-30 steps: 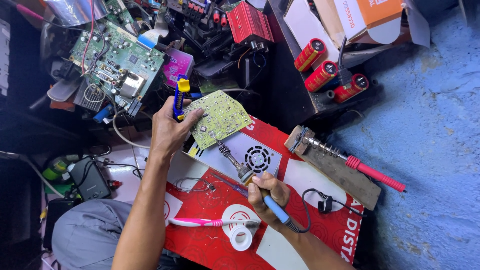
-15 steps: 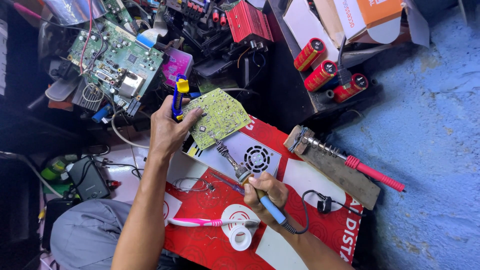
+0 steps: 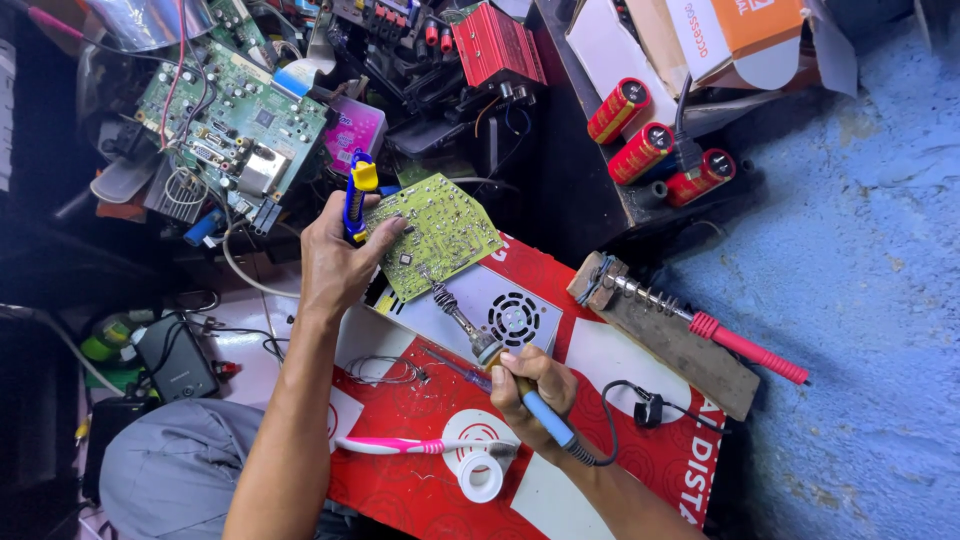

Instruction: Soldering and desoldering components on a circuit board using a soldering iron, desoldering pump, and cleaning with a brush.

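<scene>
One head-worn camera looks steeply down onto the cluttered bench from close above. It faces the workspace square-on, arms entering from six o'clock, shelves of parts toward twelve.

The green circuit board is tilted, its left edge pinched in the left hand. The soldering iron, blue-handled with a metal shaft, sits in the right hand, its tip touching the board's lower edge.
</scene>
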